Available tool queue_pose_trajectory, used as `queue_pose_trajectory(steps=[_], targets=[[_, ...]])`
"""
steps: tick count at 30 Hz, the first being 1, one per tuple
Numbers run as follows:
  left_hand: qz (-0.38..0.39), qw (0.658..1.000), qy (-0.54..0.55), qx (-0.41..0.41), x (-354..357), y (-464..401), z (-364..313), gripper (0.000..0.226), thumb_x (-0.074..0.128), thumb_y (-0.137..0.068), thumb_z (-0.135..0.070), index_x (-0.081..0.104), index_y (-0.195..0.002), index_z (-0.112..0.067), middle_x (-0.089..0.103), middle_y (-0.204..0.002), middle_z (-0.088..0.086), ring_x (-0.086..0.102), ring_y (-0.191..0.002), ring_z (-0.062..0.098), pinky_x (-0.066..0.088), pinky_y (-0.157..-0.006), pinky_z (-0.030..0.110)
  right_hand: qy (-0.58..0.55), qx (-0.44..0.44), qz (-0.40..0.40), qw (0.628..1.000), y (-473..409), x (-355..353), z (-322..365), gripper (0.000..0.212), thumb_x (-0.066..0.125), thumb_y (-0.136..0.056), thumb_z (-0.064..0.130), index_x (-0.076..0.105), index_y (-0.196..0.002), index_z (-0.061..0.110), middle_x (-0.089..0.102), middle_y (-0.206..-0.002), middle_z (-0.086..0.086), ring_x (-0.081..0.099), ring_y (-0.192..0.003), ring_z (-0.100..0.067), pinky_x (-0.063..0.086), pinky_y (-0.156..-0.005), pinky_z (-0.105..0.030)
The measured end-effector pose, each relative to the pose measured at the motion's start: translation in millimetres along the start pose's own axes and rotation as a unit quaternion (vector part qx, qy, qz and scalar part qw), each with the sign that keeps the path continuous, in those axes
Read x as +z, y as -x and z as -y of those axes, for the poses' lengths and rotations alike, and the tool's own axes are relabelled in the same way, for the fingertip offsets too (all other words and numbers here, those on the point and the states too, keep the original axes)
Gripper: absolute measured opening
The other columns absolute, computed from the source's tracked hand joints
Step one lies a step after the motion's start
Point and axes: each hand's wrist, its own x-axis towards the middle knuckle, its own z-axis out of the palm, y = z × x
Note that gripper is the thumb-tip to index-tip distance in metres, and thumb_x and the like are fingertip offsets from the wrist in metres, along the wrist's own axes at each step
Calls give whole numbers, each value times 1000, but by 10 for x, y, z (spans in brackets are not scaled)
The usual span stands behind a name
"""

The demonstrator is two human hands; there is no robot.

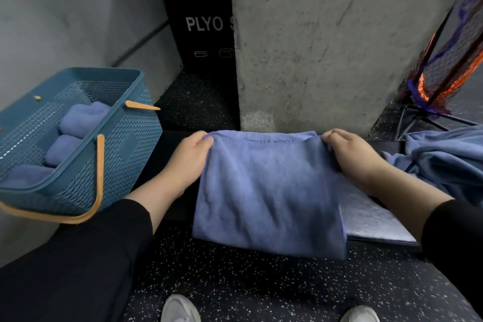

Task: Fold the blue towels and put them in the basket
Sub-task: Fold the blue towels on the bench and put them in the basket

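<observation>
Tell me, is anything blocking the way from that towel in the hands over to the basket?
Nothing visible does. The left hand and right hand hold the towel by its far corners, and the basket sits just to the left, open on top. Rolled towels already lie inside, but room shows beside them.

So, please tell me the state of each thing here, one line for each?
Blue towel: folded, held up at its top corners.
Left hand: grips one corner.
Right hand: grips the other.
Basket: tilted, holds rolled towels.
Towel pile: unfolded, crumpled.
</observation>
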Motion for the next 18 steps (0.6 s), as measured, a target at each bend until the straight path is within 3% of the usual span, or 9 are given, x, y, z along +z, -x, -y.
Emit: queue_pose_trajectory(steps=[2,4,8,11,14,18], targets=[[31,990,-135,7,80,-44,135,30,46,-104,-24,54,-83,-4,57,-72,5,50,-67,19,37,-64,37,111,0,24,994,-77,56,-89,31,47,-90,33,57,-82,4,53,-72,-4,47,-71,-20,45,-68,-40],[76,971,-226,5,135,-49,269,29,45,-104,-28,54,-85,-7,61,-75,6,57,-73,26,43,-66,40,201,9,58,978,-113,95,-196,29,46,-97,26,59,-88,1,62,-81,-8,56,-78,-25,49,-79,-44],[92,953,-289,15,100,-41,314,29,41,-103,-36,51,-83,-18,60,-78,-1,60,-80,27,43,-67,36,301,8,92,949,-62,134,-145,28,39,-102,19,57,-87,3,62,-87,-10,56,-86,-29,40,-71,-36],[106,948,-300,15,28,16,251,30,42,-103,-36,51,-82,-16,62,-78,1,60,-79,27,45,-70,39,323,22,133,937,-5,104,-132,29,39,-100,18,47,-75,9,55,-76,-9,50,-71,-23,40,-65,-34],[127,944,-304,22,-40,101,237,33,44,-103,-32,49,-78,-10,61,-75,7,59,-77,29,47,-70,43,281,20,175,943,99,24,-187,26,43,-98,16,50,-77,2,57,-67,-8,60,-61,-21,51,-70,-40],[137,940,-312,18,-96,165,279,34,42,-103,-35,48,-75,-16,59,-72,1,55,-78,23,42,-66,39,250,-90,116,957,163,-65,-216,24,46,-100,13,54,-77,13,54,-67,2,50,-64,-14,43,-67,-27]])
